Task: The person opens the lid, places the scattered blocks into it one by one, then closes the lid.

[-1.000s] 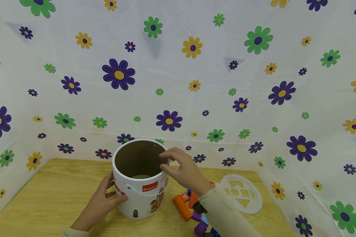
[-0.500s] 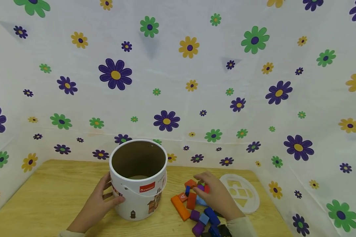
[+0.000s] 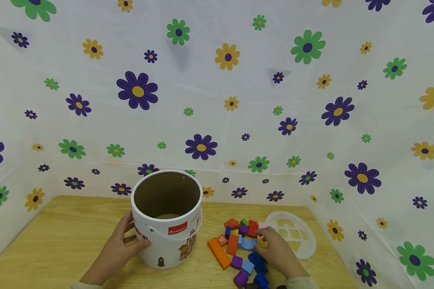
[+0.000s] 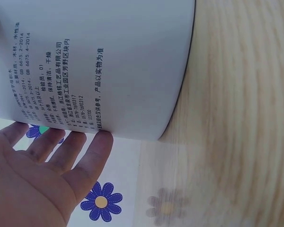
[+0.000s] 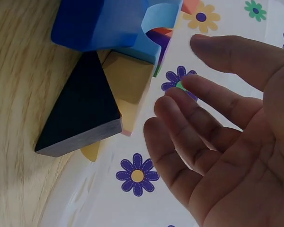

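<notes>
- White flower-printed cloth is hanging behind a pale wood-grain counter.
- Left grip is clasping a white cylindrical bucket, thumb in front, fingers round the side, seemingly steadying it.
- Right grip is hovering empty, fingers loosely bent, thumb apart; a black triangular block and yellow squarish block are lying just beyond its fingertips, among multicoloured blocks.
</notes>
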A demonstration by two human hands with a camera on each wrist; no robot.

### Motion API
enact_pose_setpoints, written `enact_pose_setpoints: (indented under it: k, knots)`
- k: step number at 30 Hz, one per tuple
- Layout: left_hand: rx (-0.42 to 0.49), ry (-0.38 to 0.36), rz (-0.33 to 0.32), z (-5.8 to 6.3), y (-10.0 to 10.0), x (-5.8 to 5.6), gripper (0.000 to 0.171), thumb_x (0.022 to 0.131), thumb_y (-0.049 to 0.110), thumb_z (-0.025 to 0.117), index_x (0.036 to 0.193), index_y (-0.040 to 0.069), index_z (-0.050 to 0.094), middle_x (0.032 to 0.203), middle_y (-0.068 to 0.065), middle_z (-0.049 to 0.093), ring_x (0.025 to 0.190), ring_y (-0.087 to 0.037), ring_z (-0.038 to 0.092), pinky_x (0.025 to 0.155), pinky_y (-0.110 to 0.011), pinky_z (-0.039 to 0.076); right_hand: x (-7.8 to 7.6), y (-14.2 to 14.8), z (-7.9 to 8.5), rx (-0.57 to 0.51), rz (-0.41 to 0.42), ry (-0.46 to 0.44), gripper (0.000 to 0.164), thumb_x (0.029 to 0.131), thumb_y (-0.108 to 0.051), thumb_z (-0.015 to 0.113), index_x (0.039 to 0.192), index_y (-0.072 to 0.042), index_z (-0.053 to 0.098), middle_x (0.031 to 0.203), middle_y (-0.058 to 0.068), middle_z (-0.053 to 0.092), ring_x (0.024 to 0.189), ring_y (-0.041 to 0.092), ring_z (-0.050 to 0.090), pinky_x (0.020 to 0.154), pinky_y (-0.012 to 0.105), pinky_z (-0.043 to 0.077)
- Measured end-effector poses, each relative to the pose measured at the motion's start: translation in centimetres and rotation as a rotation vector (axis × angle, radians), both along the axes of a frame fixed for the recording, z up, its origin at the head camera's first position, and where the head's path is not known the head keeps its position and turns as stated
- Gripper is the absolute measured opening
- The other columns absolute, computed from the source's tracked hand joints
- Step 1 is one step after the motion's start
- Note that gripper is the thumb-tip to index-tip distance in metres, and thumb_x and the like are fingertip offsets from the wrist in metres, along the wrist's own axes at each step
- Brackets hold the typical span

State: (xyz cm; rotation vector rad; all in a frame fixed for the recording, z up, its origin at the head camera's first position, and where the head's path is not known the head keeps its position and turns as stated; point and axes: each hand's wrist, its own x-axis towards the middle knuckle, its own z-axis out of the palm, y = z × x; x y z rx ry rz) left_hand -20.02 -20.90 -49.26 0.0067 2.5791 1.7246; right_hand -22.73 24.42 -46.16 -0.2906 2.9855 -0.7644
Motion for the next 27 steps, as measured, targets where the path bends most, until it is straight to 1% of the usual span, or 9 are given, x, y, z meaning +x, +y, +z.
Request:
enact_pose_setpoints:
  k: [5,9,15,21,27]
  knots:
    - [-0.002,0.004,0.002,0.0,0.0,0.0,0.113,0.088,0.046,0.081,0.167,0.017,0.004,0.170,-0.019,0.017,0.150,-0.049,0.028,0.112,-0.060,0.044,-0.1,0.0,-0.2,0.006,0.014,-0.011,0.028,0.089,-0.012,0.081,0.115,-0.004,0.072,0.103,0.004,0.065,0.094,0.021,0.065,0.085,0.048,0.059]
    - [-0.001,0.016,0.002,0.1,0.0,0.1,0.111,0.089,0.045,0.080,0.167,0.018,0.005,0.170,-0.019,0.018,0.150,-0.048,0.028,0.112,-0.061,0.044,-0.1,0.1,-0.6,0.017,0.031,0.003,0.025,0.088,-0.010,0.081,0.111,-0.005,0.073,0.096,0.001,0.063,0.089,0.018,0.063,0.082,0.044,0.059]
    - [-0.001,0.031,0.001,0.0,0.0,0.1,0.110,0.090,0.044,0.080,0.167,0.017,0.006,0.170,-0.019,0.019,0.149,-0.048,0.029,0.112,-0.061,0.044,-0.3,0.2,-1.3,0.023,0.045,0.041,0.023,0.088,-0.009,0.081,0.109,-0.006,0.074,0.096,0.001,0.063,0.088,0.016,0.061,0.080,0.041,0.058]
    - [-0.002,0.066,-0.011,0.0,0.0,0.1,0.106,0.092,0.040,0.078,0.166,0.017,0.007,0.169,-0.019,0.020,0.149,-0.048,0.029,0.112,-0.061,0.045,-0.3,0.0,-1.6,0.053,0.027,0.041,0.018,0.088,-0.011,0.080,0.105,-0.011,0.075,0.095,-0.001,0.062,0.084,0.012,0.057,0.076,0.037,0.056]
    - [0.000,0.048,-0.009,0.1,0.1,0.2,0.108,0.091,0.042,0.078,0.167,0.018,0.005,0.170,-0.019,0.018,0.150,-0.048,0.028,0.112,-0.061,0.044,-0.5,0.1,-1.6,0.071,0.030,0.034,0.015,0.089,-0.011,0.081,0.101,-0.014,0.074,0.093,-0.002,0.060,0.082,0.012,0.055,0.073,0.034,0.054]
